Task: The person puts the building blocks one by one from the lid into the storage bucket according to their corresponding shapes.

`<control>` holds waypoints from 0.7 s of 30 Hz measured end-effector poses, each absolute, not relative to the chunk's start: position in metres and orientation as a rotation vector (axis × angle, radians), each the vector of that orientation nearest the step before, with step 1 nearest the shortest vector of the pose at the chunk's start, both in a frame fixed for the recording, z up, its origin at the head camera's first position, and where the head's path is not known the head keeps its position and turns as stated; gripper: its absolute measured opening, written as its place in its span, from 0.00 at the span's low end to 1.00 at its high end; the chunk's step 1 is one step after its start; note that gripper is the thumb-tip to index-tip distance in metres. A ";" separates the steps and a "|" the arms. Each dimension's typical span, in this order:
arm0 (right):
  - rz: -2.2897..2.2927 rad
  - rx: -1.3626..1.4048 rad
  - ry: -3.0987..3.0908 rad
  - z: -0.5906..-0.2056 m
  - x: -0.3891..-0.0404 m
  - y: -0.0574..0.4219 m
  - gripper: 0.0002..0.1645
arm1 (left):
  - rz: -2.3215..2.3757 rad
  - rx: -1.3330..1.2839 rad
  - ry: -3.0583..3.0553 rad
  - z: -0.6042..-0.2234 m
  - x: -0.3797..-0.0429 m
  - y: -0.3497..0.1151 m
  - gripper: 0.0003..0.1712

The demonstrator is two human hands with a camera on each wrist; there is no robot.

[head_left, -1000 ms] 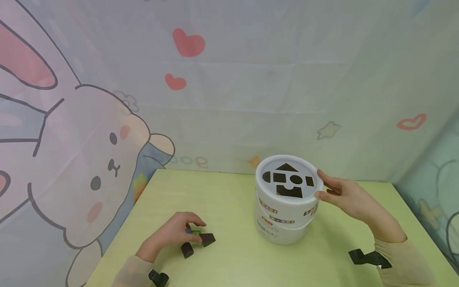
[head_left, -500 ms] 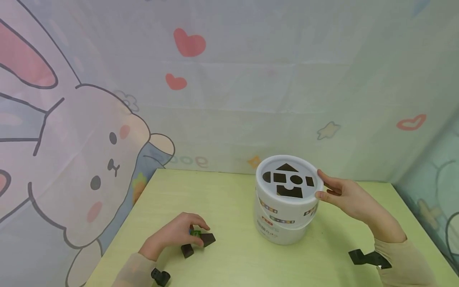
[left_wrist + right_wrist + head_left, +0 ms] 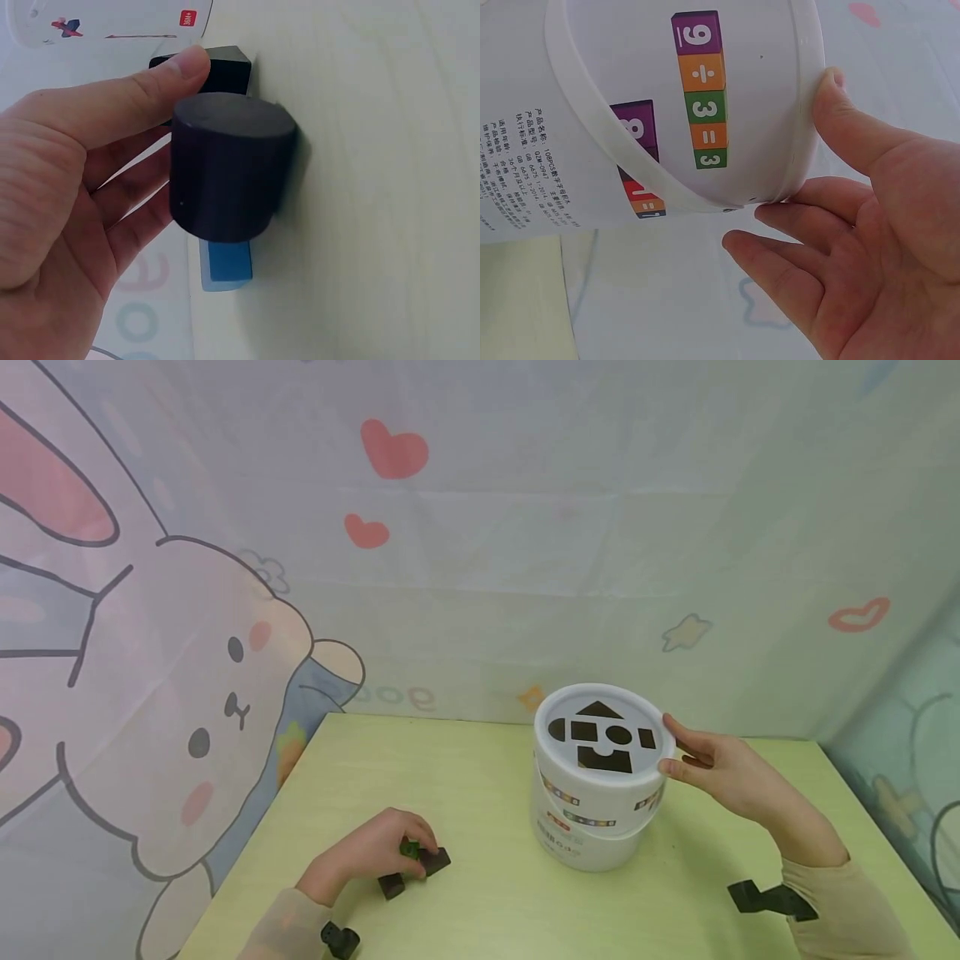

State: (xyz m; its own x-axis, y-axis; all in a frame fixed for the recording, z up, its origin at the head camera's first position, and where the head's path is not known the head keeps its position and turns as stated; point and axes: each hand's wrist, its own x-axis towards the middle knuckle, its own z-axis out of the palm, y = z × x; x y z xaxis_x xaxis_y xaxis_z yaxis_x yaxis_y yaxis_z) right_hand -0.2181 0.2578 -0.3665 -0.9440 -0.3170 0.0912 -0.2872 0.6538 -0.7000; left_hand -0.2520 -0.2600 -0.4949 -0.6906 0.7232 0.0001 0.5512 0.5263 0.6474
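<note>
My left hand (image 3: 378, 847) is low over the table, thumb and fingers gripping an angular black block (image 3: 437, 861). In the left wrist view its thumb lies along that black block's near side, the other fingers partly hidden behind. A black cylinder block (image 3: 229, 169) stands right by the hand, and a blue block (image 3: 230, 262) shows beyond it. From the head, a green block face (image 3: 409, 848) appears between the fingers. With thumb and index finger, my right hand (image 3: 731, 777) holds the lid rim of a white bucket (image 3: 577, 835); its other fingers extend past the side.
Dark shaped holes, among them a triangle (image 3: 600, 710) and a circle (image 3: 618, 735), mark the bucket's lid (image 3: 558, 758). A white band handle (image 3: 604, 127) crosses the bucket's side. Behind the pale yellow table (image 3: 480, 910) hangs a printed cloth (image 3: 525, 527).
My left hand has moved slightly right and its fingers have closed in around the angular black block. The right hand and the bucket have stayed in place.
</note>
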 end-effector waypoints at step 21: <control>-1.193 -0.499 2.821 -0.367 -0.218 0.258 0.49 | 0.996 1.090 2.529 -0.492 -0.253 -0.255 0.07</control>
